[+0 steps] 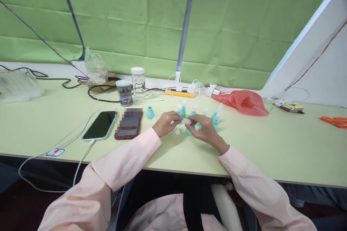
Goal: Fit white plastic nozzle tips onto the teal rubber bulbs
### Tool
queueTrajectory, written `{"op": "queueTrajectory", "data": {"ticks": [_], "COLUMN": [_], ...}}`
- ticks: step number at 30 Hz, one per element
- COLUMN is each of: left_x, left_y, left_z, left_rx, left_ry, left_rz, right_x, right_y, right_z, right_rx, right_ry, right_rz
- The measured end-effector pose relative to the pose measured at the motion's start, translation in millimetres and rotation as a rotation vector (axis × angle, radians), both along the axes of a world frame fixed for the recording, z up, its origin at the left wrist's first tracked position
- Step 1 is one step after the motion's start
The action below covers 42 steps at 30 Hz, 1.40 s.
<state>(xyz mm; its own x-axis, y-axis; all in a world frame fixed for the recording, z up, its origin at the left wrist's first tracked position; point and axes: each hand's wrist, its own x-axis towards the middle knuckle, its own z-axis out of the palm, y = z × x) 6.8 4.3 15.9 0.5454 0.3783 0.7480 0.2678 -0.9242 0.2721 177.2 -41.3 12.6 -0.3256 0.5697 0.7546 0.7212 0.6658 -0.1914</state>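
Both my hands meet over the middle of the table around a small translucent white nozzle piece (185, 121). My left hand (166, 123) pinches its left end, and the fingers of my right hand (204, 128) close on its right end. Just below my left fingertips, a small white cap (178, 131) lies on the table. Several teal bulbs with clear tips, one of them a bulb (215, 122) at the right, stand behind and beside my right hand, which partly hides them. To the left of my left hand sits a teal bulb (149, 112) without a tip.
Left of my hands lie a dark-screened phone (99, 126) with a cable and a red-cased phone (129, 124). Behind them stand a printed can (124, 93) and a lidded jar (138, 83). Farther right are a power strip (180, 93), a red plastic bag (244, 103) and orange-handled scissors (334, 121).
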Motion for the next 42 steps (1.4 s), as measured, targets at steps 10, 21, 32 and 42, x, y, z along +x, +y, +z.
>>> {"op": "queueTrajectory", "data": {"ticks": [10, 21, 32, 42], "left_x": [-3, -2, -11, -7], "left_y": [1, -7, 12, 9], "left_z": [-1.0, 6.8, 0.3, -2.0], "left_rx": [0.115, 0.034, -0.155, -0.196], "left_ry": [0.183, -0.121, 0.495, 0.676], "left_rz": [0.069, 0.238, 0.663, 0.644], "right_x": [3, -10, -7, -16], "right_y": [2, 1, 7, 6], "right_z": [-5.5, -2.2, -6.5, -15.6], "right_rx": [0.085, 0.094, 0.007, -0.049], "right_ry": [-0.167, 0.112, -0.168, -0.248], "right_rz": [-0.029, -0.123, -0.388, -0.388]}}
